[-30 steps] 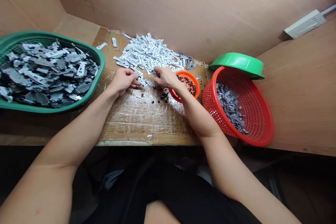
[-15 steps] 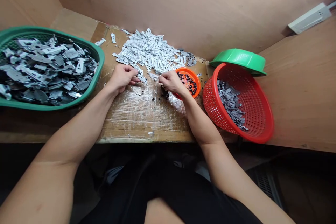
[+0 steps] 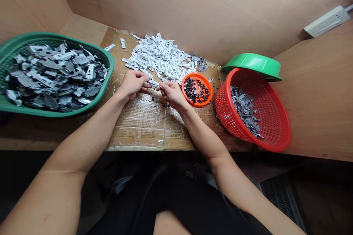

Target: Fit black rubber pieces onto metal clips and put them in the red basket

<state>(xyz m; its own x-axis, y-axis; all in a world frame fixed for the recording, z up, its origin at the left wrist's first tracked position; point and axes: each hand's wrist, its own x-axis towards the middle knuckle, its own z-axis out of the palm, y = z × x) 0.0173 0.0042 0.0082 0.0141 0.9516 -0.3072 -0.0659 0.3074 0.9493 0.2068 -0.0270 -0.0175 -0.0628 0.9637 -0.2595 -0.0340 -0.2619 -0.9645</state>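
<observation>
My left hand [image 3: 134,83] is closed, thumb and fingers pinching a flat silvery metal part [image 3: 153,83] that sticks out to the right. At the far end of that part, my right hand [image 3: 173,94] has its fingertips pinched together; whatever is between them is too small to make out. Just behind both hands spreads a pile of similar pale metal parts [image 3: 161,57]. An orange dish [image 3: 196,103] with many small dark pieces [image 3: 190,87] sits to the right of my right hand. A few tiny pieces [image 3: 150,99] lie loose below my fingers.
On the left stands a green basket [image 3: 110,69] heaped with metal parts. A red perforated basket [image 3: 224,106], tilted, holds grey parts on the right, with a bright green basin [image 3: 252,62] behind it. Wooden panels enclose the cardboard-covered table [image 3: 138,132]; a white power strip [image 3: 327,21] is at right.
My right hand has moved left, away from the orange dish, and its fingertips now meet the end of the metal part in my left hand. The whole view has shifted slightly.
</observation>
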